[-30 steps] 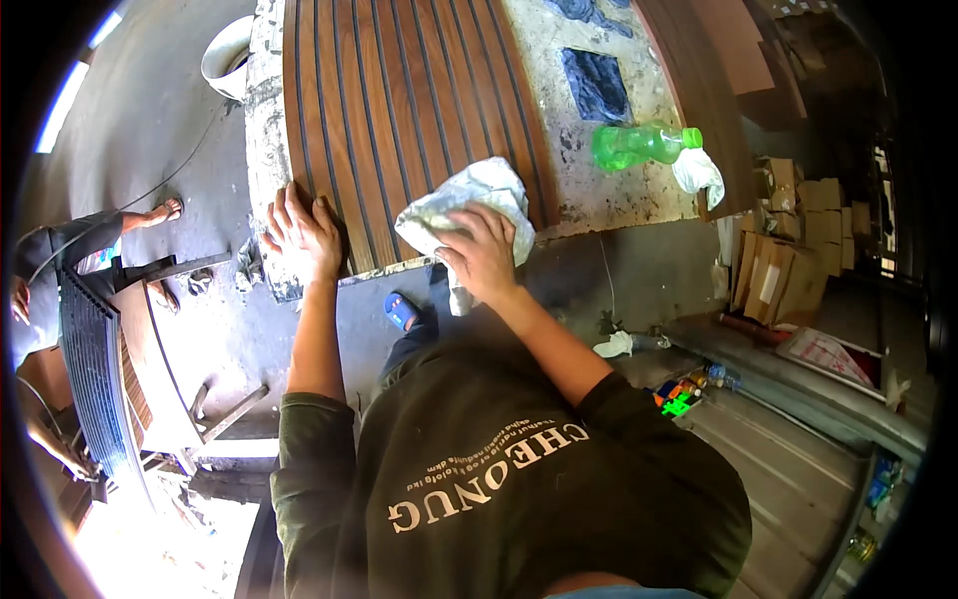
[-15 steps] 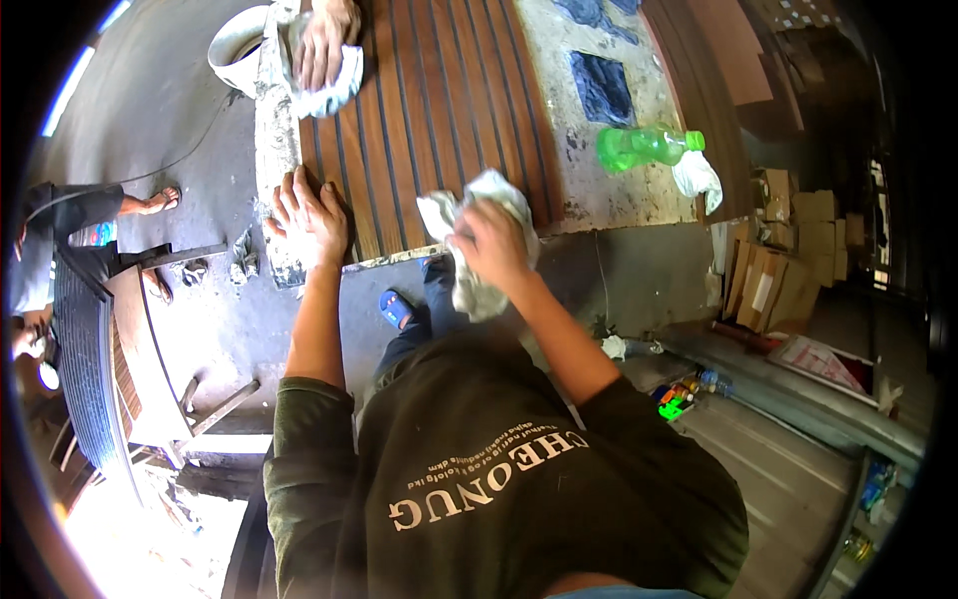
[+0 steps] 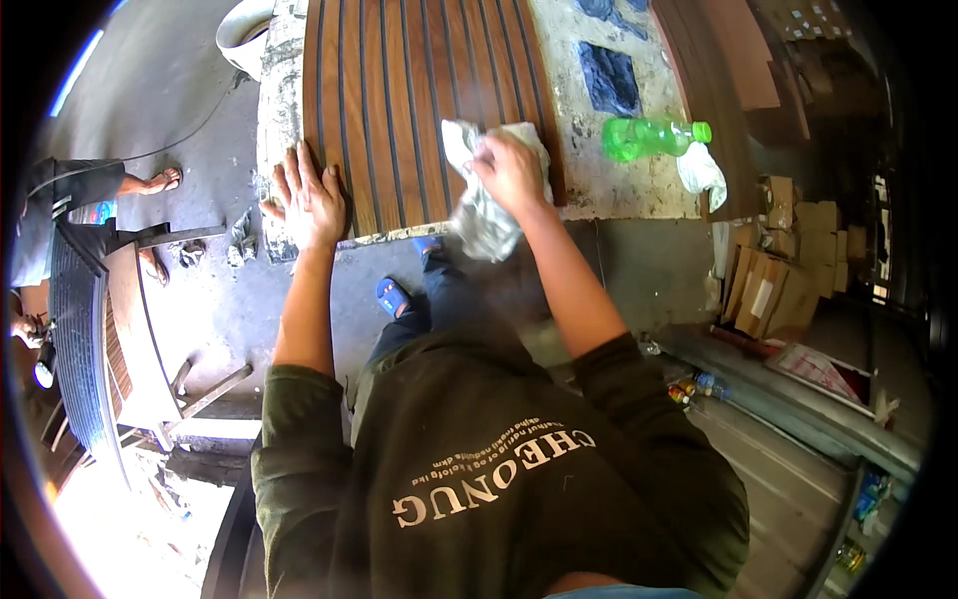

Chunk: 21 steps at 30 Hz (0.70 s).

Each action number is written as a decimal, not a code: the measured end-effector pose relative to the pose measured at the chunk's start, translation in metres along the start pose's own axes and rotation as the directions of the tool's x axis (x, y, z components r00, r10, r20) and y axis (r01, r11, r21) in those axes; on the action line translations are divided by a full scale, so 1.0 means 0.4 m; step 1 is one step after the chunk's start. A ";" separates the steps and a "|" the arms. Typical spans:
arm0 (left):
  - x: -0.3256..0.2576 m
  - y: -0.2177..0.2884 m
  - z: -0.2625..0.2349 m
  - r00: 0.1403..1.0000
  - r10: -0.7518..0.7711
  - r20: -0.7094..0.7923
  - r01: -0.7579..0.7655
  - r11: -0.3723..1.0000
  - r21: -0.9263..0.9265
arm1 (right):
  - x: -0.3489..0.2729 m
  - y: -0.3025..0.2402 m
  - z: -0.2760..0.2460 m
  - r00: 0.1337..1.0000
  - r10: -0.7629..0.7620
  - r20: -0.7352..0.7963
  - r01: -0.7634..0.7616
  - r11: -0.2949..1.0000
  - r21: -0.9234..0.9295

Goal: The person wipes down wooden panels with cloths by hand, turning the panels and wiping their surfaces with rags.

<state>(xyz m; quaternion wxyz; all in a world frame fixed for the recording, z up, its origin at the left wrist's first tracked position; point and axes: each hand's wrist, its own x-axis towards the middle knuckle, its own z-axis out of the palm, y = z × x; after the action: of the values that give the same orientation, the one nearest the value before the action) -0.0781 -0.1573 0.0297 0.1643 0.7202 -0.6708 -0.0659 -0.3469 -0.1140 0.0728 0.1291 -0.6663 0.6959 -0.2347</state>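
A brown wooden panel [image 3: 394, 120] with dark lengthwise grooves lies on a paint-stained worktable [image 3: 281, 120]. My left hand [image 3: 313, 208] rests flat with fingers spread across the panel's near left edge, holding nothing. On the panel's near right part, my right hand [image 3: 513, 172] is closed on a crumpled white rag [image 3: 489, 226]. Part of this rag hangs over the table's near edge and looks smeared by motion. The rag covers the panel surface beneath it.
Right of the panel lie a green plastic bottle [image 3: 639, 139], a dark blue piece of cloth or paper [image 3: 610, 78] and another white rag [image 3: 702, 178]. A whitish round container [image 3: 239, 38] stands at far left. Another person's leg [image 3: 140, 184] shows at left. Cardboard boxes [image 3: 768, 285] stand at right.
My right hand has moved the rag away from me, farther onto the panel. Another person's hand and cloth at the far left of the panel have gone out of view. My left hand stays put.
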 end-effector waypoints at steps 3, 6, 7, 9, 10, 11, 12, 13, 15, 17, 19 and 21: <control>-0.020 -0.017 -0.004 1.000 0.005 0.009 -0.005 1.000 -0.005 | -0.104 -0.022 -0.007 0.987 -0.146 -0.073 0.149 0.988 0.039; -0.015 0.000 -0.024 1.000 0.012 -0.007 -0.012 1.000 -0.003 | -0.141 -0.087 0.027 0.981 -0.141 -0.131 0.149 0.987 0.052; -0.019 -0.001 -0.026 1.000 0.007 -0.007 -0.007 1.000 0.001 | -0.132 -0.108 0.045 0.979 -0.198 -0.043 0.202 0.976 0.086; -0.019 -0.004 -0.027 1.000 -0.007 -0.010 0.007 1.000 -0.015 | -0.089 -0.161 0.070 0.966 -0.256 0.025 0.253 0.964 0.084; -0.019 -0.001 -0.027 1.000 -0.007 -0.006 0.007 1.000 -0.019 | -0.049 -0.149 0.095 0.966 -0.256 0.026 0.254 0.965 0.060; -0.016 0.009 -0.024 1.000 -0.003 0.001 0.003 1.000 -0.028 | -0.002 -0.112 0.124 0.963 -0.270 -0.005 0.269 0.961 -0.062; -0.020 0.001 -0.020 1.000 -0.002 -0.003 0.002 1.000 -0.024 | 0.047 -0.104 0.108 0.976 -0.216 -0.009 0.213 0.969 -0.125; -0.020 0.000 -0.017 1.000 0.008 -0.008 -0.008 1.000 -0.026 | 0.093 -0.077 0.087 0.986 -0.162 -0.046 0.154 0.977 -0.148; -0.014 0.003 -0.021 1.000 0.008 -0.004 -0.008 1.000 -0.023 | 0.162 0.051 0.056 0.985 -0.041 -0.170 0.010 0.984 -0.180; -0.022 -0.005 -0.013 1.000 0.001 -0.013 -0.001 1.000 -0.027 | 0.156 0.124 -0.029 0.972 -0.064 -0.227 0.022 0.983 -0.184; -0.017 0.005 -0.021 1.000 0.006 -0.028 -0.008 0.999 -0.044 | 0.112 0.186 -0.049 0.972 -0.058 -0.227 0.029 0.991 -0.129; -0.021 -0.003 -0.035 1.000 -0.008 -0.024 0.008 1.000 -0.010 | 0.044 0.103 -0.024 0.959 -0.033 -0.280 -0.015 0.986 -0.166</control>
<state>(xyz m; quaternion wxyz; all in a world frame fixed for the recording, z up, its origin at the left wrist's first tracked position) -0.0732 -0.1470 0.0415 0.1758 0.7228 -0.6655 -0.0613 -0.3888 -0.1298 0.0628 -0.0285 -0.6378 0.7212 -0.2687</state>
